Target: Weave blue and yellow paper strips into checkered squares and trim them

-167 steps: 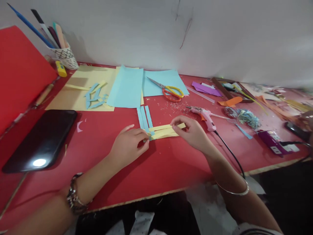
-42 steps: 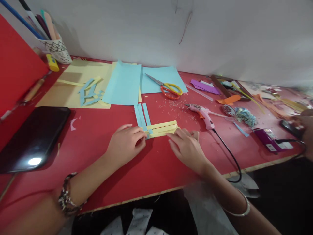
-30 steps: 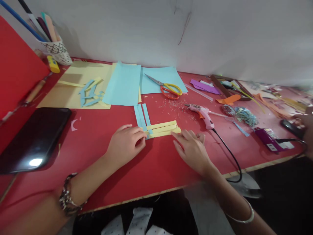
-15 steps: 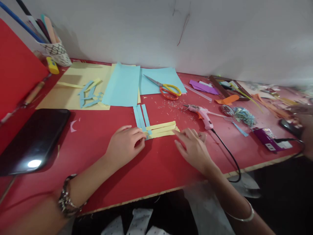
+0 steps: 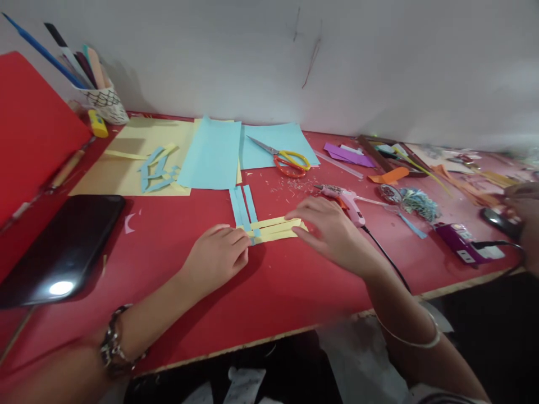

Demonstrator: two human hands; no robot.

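Yellow paper strips (image 5: 278,229) lie on the red table, crossing light-blue paper strips (image 5: 242,206) at their left ends. The blue ones run away from me, so the two sets form an L. My left hand (image 5: 219,255) is closed over the woven corner, its fingertips on the strips; part of the corner is hidden beneath it. Over the free right ends of the yellow strips is my right hand (image 5: 337,235), thumb and fingers apart; whether a fingertip touches the paper I cannot tell.
Scissors (image 5: 290,163) rest partly on blue sheets (image 5: 213,154). A pink glue gun (image 5: 349,203) with a black cord lies beyond my right hand. A black phone (image 5: 63,247) is at left, a pen cup (image 5: 107,104) behind it. Another person's hand (image 5: 524,205) shows at far right.
My right hand has moved up and slightly left, over the ends of the yellow strips. My left hand stays at the woven corner. The view has shifted a little.
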